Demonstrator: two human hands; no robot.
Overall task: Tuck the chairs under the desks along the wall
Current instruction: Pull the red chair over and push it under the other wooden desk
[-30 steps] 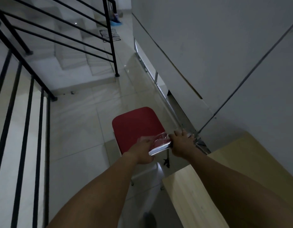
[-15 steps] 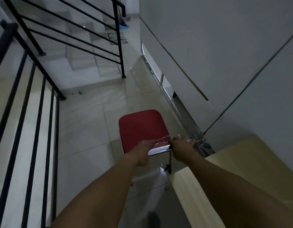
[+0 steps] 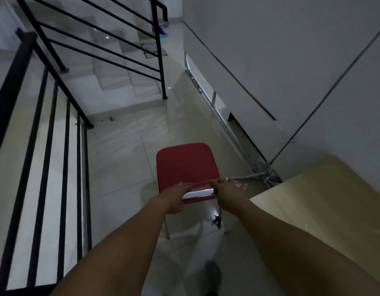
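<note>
Red chair (image 3: 187, 165) on the tiled floor (image 3: 120, 167) at centre, left hand (image 3: 174, 198) and right hand (image 3: 229, 194) curled around its backrest top, wooden desk (image 3: 325, 210) at four o'clock, black railing (image 3: 56, 124) at nine o'clock

The picture is dim and a little grey, with weak colours. The light seems to come from the upper left, where the stairs (image 3: 112, 67) look palest. The glossy floor tiles (image 3: 125, 159) give soft reflections, and small bright spots sit on the steps. A sharp glint shows under the red chair (image 3: 187, 165), on the chrome leg. The forearms are dark and underexposed. The wide lens bends straight lines: the black railing (image 3: 46, 133) leans and curves at the left edge. Fine details are soft and grainy.
</note>
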